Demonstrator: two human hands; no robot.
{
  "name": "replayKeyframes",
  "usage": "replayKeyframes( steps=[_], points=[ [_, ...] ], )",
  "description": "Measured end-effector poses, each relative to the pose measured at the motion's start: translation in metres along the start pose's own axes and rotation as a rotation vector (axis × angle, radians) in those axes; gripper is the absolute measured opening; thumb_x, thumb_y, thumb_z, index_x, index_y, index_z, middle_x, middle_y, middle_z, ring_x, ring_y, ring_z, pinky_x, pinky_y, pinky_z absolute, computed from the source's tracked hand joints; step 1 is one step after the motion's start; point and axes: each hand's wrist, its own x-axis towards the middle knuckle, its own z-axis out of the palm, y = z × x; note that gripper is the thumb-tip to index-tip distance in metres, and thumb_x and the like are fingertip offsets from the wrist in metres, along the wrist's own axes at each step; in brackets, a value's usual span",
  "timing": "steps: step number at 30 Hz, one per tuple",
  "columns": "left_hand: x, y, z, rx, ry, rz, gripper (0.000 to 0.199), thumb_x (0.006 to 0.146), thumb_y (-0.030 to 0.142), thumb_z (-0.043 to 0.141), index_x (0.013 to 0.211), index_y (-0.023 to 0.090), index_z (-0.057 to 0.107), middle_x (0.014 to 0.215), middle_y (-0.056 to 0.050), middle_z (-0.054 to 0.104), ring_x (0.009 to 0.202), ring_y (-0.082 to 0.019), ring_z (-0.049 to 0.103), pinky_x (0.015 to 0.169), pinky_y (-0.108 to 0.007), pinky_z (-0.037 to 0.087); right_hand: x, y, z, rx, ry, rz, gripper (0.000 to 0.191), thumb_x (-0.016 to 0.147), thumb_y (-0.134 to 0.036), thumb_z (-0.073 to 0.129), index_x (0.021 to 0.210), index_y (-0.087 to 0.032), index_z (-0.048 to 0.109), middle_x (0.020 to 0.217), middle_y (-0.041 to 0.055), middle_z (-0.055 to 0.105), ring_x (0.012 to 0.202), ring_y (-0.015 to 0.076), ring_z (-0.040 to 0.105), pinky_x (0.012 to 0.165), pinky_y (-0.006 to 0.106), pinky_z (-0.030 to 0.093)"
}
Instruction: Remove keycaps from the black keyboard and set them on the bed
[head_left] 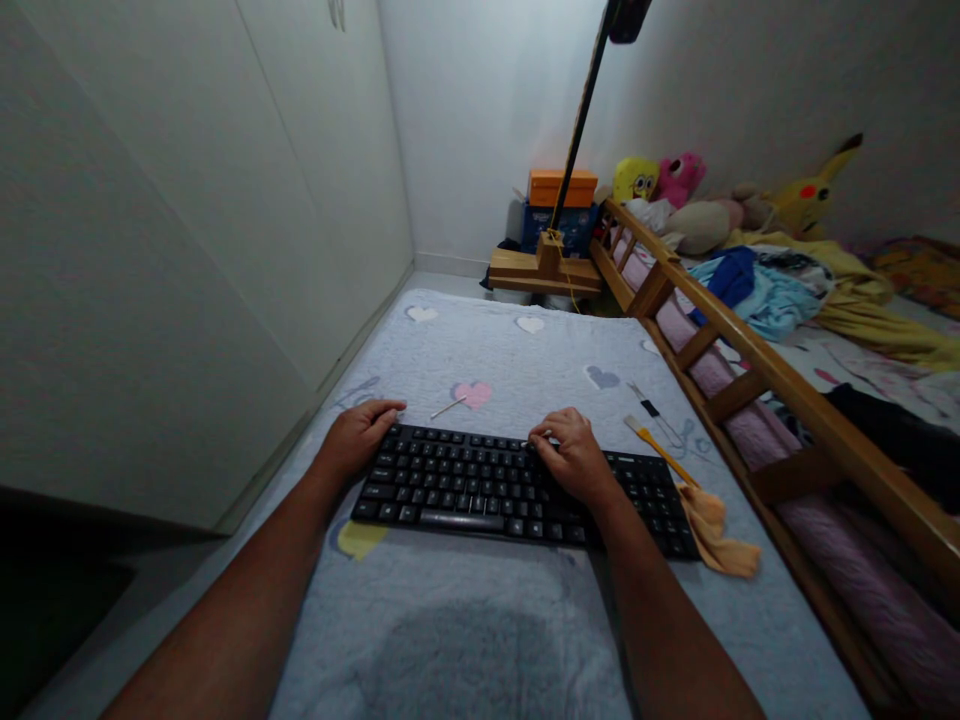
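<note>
A black keyboard lies on the light cloth with printed hearts. At its upper left corner, my left hand has its fingers closed on the keyboard's edge. Over the keys right of centre, my right hand is closed in a pinch; a thin white cotton swab pokes out at the fingertips, mostly hidden by them. Another cotton swab lies behind the keyboard. To the right are a yellow-handled brush, a black and metal tool and an orange cloth touching the keyboard's right end.
A wooden bed rail runs along the right side, with clothes and plush toys beyond it. White cabinet doors stand on the left. At the back, a black pole rises from a wooden base near an orange box.
</note>
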Motion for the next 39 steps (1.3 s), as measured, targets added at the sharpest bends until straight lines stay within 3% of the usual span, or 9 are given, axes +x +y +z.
replayKeyframes(
  steps=[14, 21, 29, 39],
  points=[
    [-0.001, 0.002, 0.0, -0.013, -0.004, -0.012, 0.045, 0.081, 0.047, 0.046, 0.105, 0.019, 0.072, 0.11, -0.008, 0.072, 0.103, -0.025, 0.064, 0.097, -0.037, 0.045, 0.0, -0.007, -0.003, 0.01, -0.068, -0.011, 0.014, 0.085, -0.016, 0.057, 0.077, -0.021, 0.068, 0.079, 0.0025, 0.067, 0.091, 0.0202, 0.051, 0.087, 0.038, 0.031],
    [-0.002, 0.005, 0.0, -0.009, -0.002, -0.026, 0.046, 0.081, 0.047, 0.046, 0.105, 0.018, 0.072, 0.108, -0.008, 0.073, 0.102, -0.025, 0.064, 0.096, -0.038, 0.045, 0.006, -0.002, -0.001, -0.016, -0.042, 0.017, 0.014, 0.085, -0.017, 0.057, 0.079, -0.021, 0.069, 0.082, 0.0034, 0.069, 0.093, 0.0211, 0.051, 0.087, 0.039, 0.031],
    [0.0, 0.002, 0.001, -0.025, -0.015, -0.021, 0.046, 0.081, 0.047, 0.046, 0.106, 0.017, 0.071, 0.11, -0.008, 0.072, 0.104, -0.025, 0.064, 0.097, -0.038, 0.045, 0.018, -0.003, -0.003, -0.043, -0.121, 0.061, 0.016, 0.086, -0.016, 0.057, 0.077, -0.02, 0.069, 0.084, 0.003, 0.07, 0.091, 0.0204, 0.052, 0.085, 0.037, 0.032],
    [-0.001, 0.006, 0.001, -0.042, -0.007, -0.029, 0.045, 0.081, 0.045, 0.046, 0.105, 0.016, 0.071, 0.11, -0.009, 0.072, 0.102, -0.025, 0.064, 0.096, -0.039, 0.045, 0.012, 0.003, 0.003, -0.01, -0.052, 0.037, 0.014, 0.086, -0.017, 0.058, 0.077, -0.021, 0.068, 0.082, 0.0032, 0.069, 0.091, 0.0212, 0.051, 0.085, 0.037, 0.032]
  ],
)
